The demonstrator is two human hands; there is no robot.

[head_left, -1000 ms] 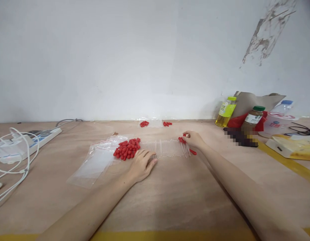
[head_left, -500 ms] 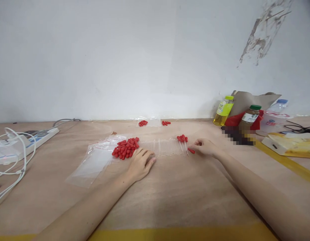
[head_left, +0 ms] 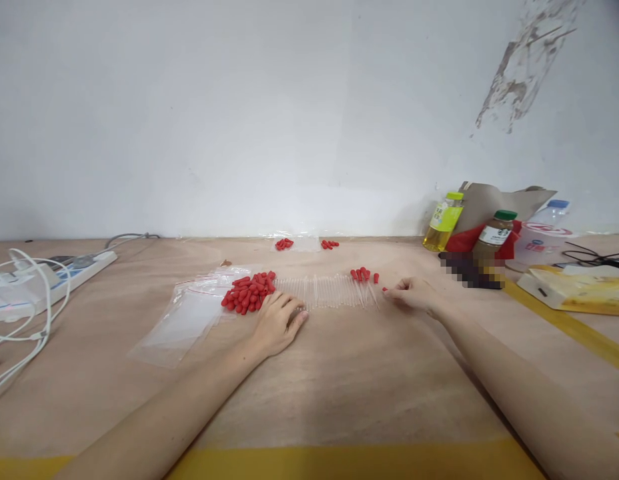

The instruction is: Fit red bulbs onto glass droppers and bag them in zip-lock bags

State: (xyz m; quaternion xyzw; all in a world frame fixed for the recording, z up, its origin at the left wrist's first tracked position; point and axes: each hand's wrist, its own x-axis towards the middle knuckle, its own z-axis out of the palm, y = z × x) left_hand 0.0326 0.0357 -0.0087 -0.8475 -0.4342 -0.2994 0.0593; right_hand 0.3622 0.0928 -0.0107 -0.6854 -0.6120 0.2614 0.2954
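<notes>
A row of clear glass dropper tubes [head_left: 329, 292] lies side by side across the middle of the table. At its right end, several tubes carry red rubber bulbs [head_left: 363, 274] on their far ends. My left hand [head_left: 279, 323] rests palm down at the row's left end, fingers extended and slightly bent over the tubes. Beside it is a pile of loose red rubber bulbs [head_left: 248, 293]. My right hand [head_left: 412, 295], right of the row, pinches a red rubber bulb [head_left: 385, 289]; only its end shows past the fingertips.
Clear zip bags [head_left: 177, 320] lie left of the pile. Small groups of red bulbs [head_left: 284, 245] sit by the wall. A power strip [head_left: 89, 270] with white cables is at left. Bottles [head_left: 442, 223], a plastic tub [head_left: 542, 243] and a yellow packet [head_left: 584, 290] stand or lie at right.
My right hand has shifted slightly right, and the red bulb at its fingertips is now mostly covered. The capped droppers at the row's right end are more spread out. My left hand stays put.
</notes>
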